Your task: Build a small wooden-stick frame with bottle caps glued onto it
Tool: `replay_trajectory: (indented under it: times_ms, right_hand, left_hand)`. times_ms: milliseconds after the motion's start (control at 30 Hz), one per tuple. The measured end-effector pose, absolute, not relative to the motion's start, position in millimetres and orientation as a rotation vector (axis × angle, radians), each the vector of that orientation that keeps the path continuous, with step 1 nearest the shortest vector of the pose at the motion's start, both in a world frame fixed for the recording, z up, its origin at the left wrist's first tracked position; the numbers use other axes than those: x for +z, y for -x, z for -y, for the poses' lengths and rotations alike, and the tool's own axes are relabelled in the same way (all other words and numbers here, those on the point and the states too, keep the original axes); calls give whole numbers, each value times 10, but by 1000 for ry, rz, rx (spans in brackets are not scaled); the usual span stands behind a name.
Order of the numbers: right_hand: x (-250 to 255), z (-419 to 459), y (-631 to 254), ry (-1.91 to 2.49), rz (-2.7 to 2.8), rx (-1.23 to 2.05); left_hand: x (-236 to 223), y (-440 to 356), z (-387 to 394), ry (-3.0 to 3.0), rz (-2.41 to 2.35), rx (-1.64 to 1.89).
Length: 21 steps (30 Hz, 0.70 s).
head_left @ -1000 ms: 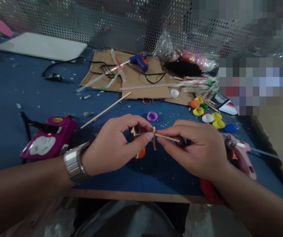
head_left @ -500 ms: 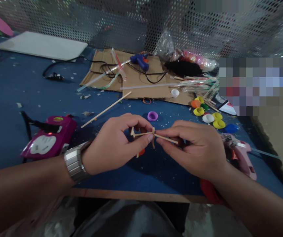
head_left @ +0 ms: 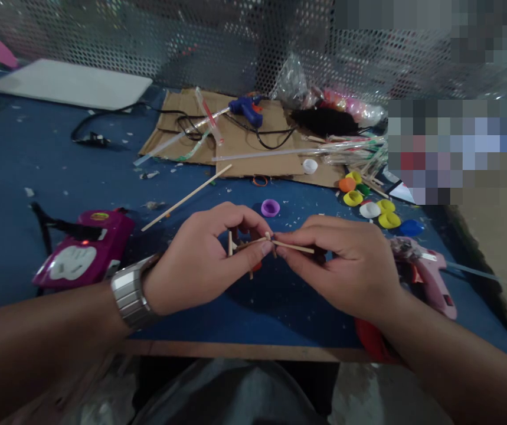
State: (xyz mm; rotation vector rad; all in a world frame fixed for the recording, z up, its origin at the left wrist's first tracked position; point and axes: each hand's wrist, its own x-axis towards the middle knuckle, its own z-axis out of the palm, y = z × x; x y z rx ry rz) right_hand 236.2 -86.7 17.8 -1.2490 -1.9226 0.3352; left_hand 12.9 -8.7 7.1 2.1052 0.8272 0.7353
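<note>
On the blue bench (head_left: 27, 159), a purple power box (head_left: 67, 262) with a lit red light lay at the near left, and a loose stick (head_left: 186, 198) slanted across the bench beyond the left hand (head_left: 204, 257). A purple cap (head_left: 270, 208) sat just past the fingertips, in the gap between the hands. Farther off, a blue glue gun (head_left: 248, 111) rested on the cardboard (head_left: 275, 118) among black cable. To the right lay a group of coloured caps (head_left: 389, 220), and a pink glue gun (head_left: 434, 283) lay just beside the right hand (head_left: 350, 265), which partly hid it. Something orange (head_left: 257, 267) showed below the left thumb, mostly covered.

The small stick frame (head_left: 230, 243) was held up between the two hands, over the near middle of the bench. The left fingers were closed on it, the thumb lying across its near side and hiding part of it. The right fingers were narrow, pinching it near a joint, the index finger on the far side of one stick and the thumb on the near side. That stick's free end reached right, over the right hand's curled fingers. The fingertips of both hands nearly met at the joint.
</note>
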Motion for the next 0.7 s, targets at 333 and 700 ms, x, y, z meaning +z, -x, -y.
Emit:
replay_trajectory:
  times_ms: [333, 700]
  right_hand:
    - [174, 863, -2361, 1271, 1928, 326]
    - [128, 855, -2381, 1294, 1936, 388]
  left_hand:
    - [77, -136, 107, -2159, -789, 782]
    - [70, -151, 103, -2260, -719, 806]
